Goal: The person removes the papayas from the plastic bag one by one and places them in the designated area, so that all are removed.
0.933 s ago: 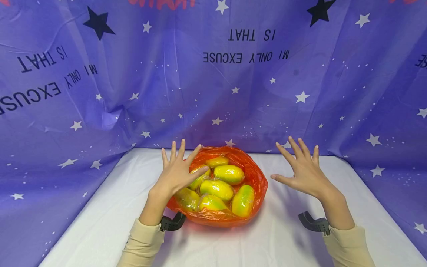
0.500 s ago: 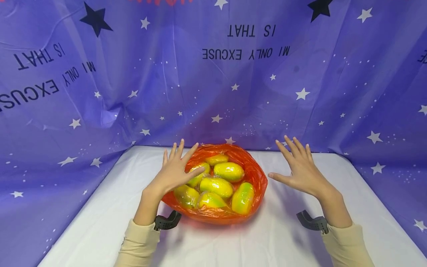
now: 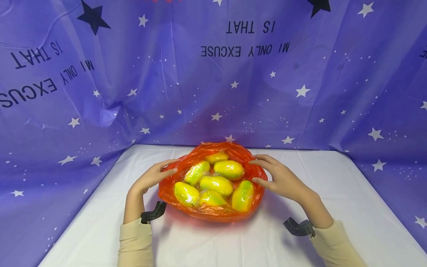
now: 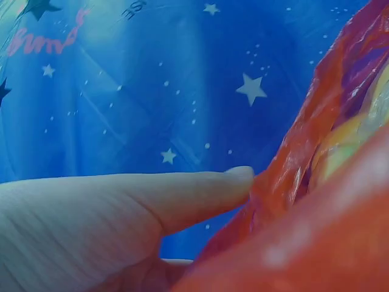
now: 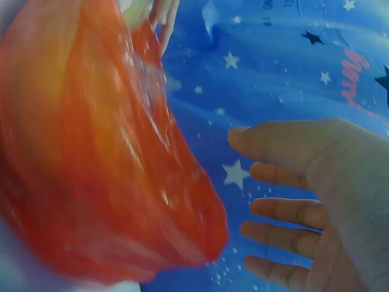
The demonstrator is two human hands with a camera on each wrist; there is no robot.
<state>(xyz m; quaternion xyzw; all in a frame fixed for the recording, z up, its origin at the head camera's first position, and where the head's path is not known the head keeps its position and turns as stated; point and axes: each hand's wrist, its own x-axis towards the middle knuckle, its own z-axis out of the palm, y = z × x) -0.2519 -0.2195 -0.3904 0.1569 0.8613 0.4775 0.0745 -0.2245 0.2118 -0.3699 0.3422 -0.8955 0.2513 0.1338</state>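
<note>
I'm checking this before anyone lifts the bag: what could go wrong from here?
The bag looks thin, and with at least seven fruits inside, it might tear if lifted by its edge.
Its mouth is wide open, so tilting it could let some roll out.
The left hand appears to touch the bag, while the right wrist view shows a gap between the right hand and it; an uneven grip could tip the load.
</note>
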